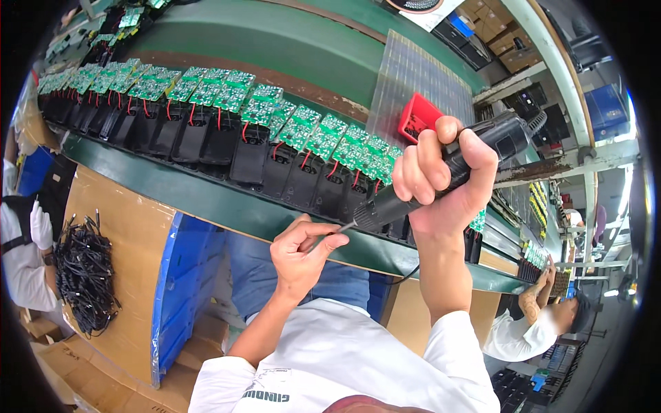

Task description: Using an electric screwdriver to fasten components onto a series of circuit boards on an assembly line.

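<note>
My right hand (447, 210) is wrapped round a black electric screwdriver (501, 140), raised over the near edge of the bench and tilted down to the left. Its thin metal bit (350, 225) points at my left hand (299, 256). There the thumb and forefinger are pinched together at the bit's tip; anything small between them is too hidden to make out. Behind both hands runs a row of black plastic housings (248, 165), each with a green circuit board (299, 127) leaning at its far end on red wires. The screwdriver and right hand cover part of the row's right end.
A red bin (418, 117) of small dark parts stands beyond the screwdriver on a ribbed translucent sheet (406, 76). Lower left, a bundle of black cables (86, 275) lies on cardboard (131, 227) beside a blue crate (186, 289). Other people work at both sides.
</note>
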`<state>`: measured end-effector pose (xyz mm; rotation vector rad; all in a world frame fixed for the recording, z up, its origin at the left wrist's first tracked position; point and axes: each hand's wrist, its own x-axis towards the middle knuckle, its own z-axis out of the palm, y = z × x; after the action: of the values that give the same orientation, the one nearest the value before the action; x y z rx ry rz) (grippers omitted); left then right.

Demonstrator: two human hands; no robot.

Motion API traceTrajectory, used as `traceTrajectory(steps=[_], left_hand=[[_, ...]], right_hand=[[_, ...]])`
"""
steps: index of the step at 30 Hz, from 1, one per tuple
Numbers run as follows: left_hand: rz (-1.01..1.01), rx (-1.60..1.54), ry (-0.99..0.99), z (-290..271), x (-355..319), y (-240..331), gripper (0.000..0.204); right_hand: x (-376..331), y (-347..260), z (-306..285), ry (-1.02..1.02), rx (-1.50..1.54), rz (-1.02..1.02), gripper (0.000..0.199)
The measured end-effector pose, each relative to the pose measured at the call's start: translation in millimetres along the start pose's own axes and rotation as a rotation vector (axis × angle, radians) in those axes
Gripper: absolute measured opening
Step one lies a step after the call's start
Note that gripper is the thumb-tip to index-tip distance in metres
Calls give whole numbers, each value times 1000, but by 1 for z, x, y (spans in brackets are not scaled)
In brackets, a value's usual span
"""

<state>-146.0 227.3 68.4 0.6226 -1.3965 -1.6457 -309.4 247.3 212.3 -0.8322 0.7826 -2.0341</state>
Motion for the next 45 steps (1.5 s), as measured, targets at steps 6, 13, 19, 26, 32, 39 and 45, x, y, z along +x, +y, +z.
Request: traceTrajectory(steps=[6,13,19,26,32,39,45], left_hand=[[-58,-66,-43,12,-5,2,8],[1,-121,-130,14,-10,-8,10],[-555,-537,39,-4,-8,-1,18],[-655,-525,-136,-9,-13,-5,19],[-577,-467,-143,-7,-14,-4,16],[-574,-433,-92,-8,-19,-17,26],[-358,-232,-44,1,-15,-17,18]], right_hand=[[-12,-6,-12,-7,16,12,22],[-16,-7,-10,-8,38,33,20],[1,5,-8,-2,-227,-182,15],[21,32,-2,127,-440,-165,10],[23,42,-1,148,-491,-155,10],[19,51,-16,54,-449,-144,8],[22,60,-17,13,-454,-89,7]])
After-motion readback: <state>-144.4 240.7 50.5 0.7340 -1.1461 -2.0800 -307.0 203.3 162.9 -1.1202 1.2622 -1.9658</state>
